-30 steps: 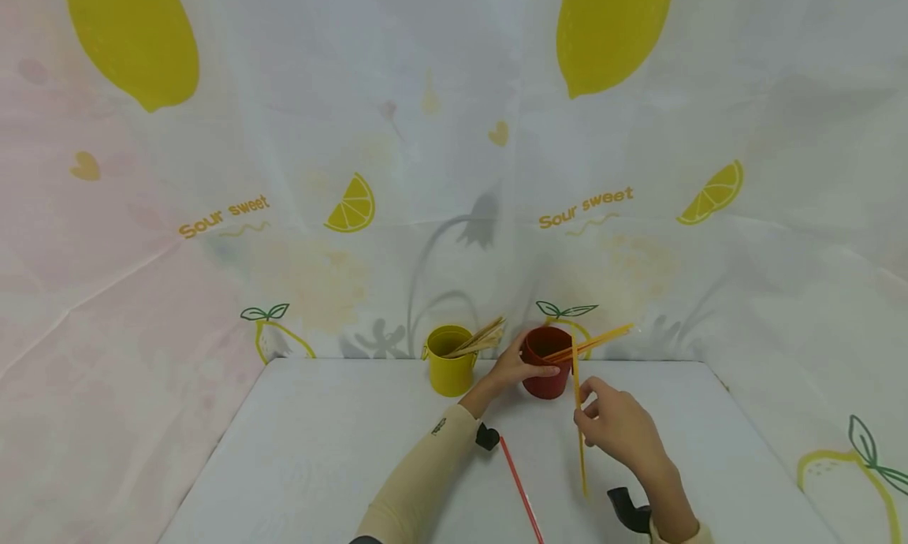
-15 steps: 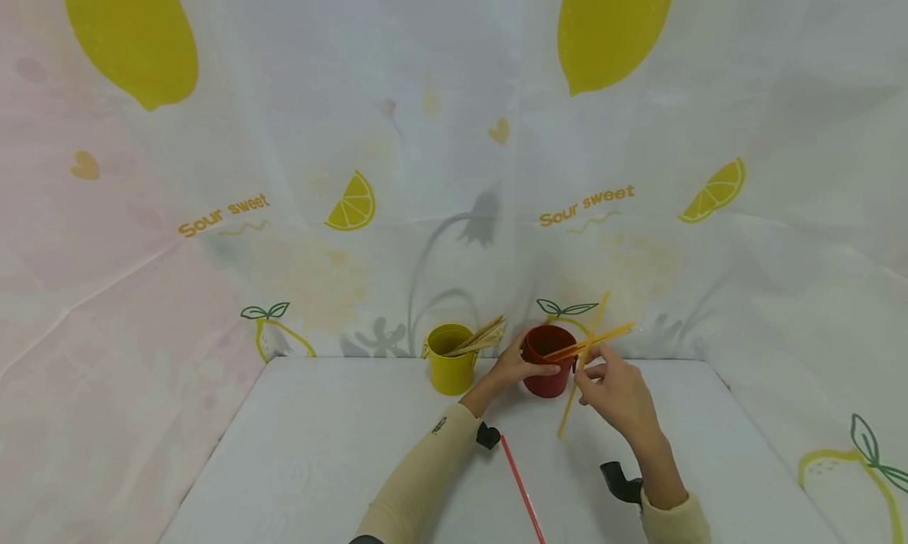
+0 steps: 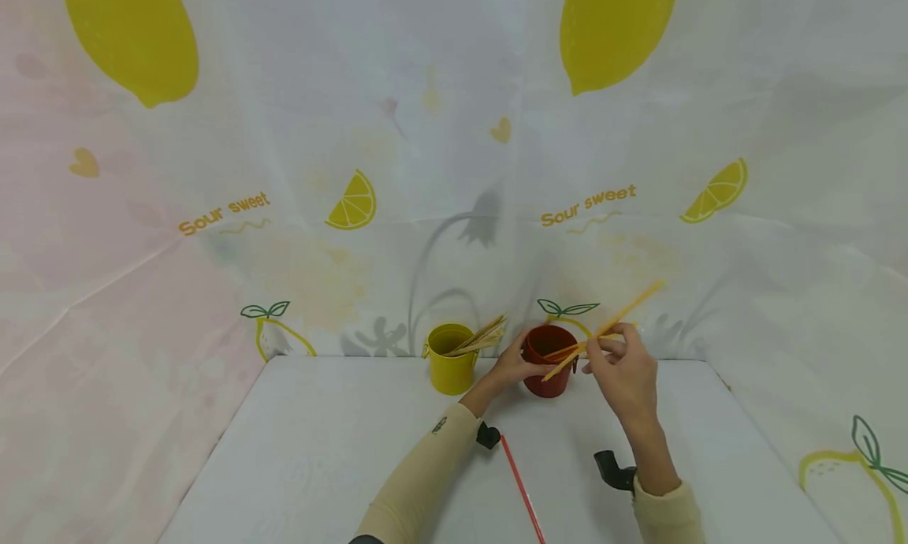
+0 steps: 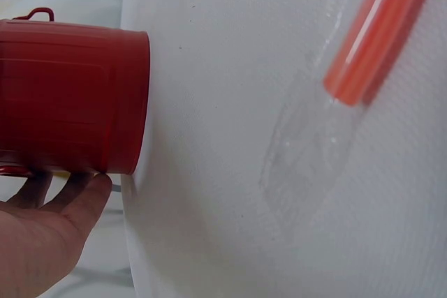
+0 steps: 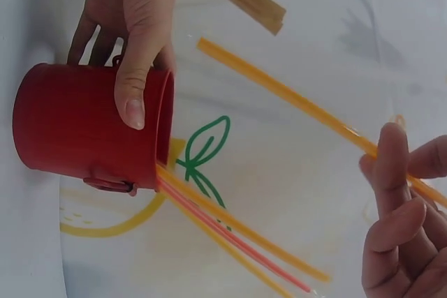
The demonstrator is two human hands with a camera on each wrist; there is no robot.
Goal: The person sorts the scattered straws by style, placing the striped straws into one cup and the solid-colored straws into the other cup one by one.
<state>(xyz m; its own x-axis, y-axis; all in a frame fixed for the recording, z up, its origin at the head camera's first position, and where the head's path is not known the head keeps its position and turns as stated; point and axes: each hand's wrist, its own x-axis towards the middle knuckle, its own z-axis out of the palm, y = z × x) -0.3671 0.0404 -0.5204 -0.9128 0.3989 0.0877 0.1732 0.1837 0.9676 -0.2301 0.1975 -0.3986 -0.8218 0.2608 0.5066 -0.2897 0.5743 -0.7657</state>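
Observation:
A small red bucket stands at the back of the white table, gripped at its left side by my left hand. In the right wrist view, that thumb lies along the bucket's wall near the rim. Several straws, orange-yellow and red, lean out of it to the right. My right hand pinches an orange-yellow straw between thumb and fingers. This straw slants, its lower end in front of the red bucket in the head view and its upper end up to the right.
Left of the red bucket stands a yellow bucket with several paper-wrapped sticks leaning out. A red straw in a clear wrapper lies on the table near its front. Behind the table hangs a lemon-print cloth.
My right hand has moved up toward the back, and the straw in it has turned from upright to a slant. The left hand stays on the red bucket.

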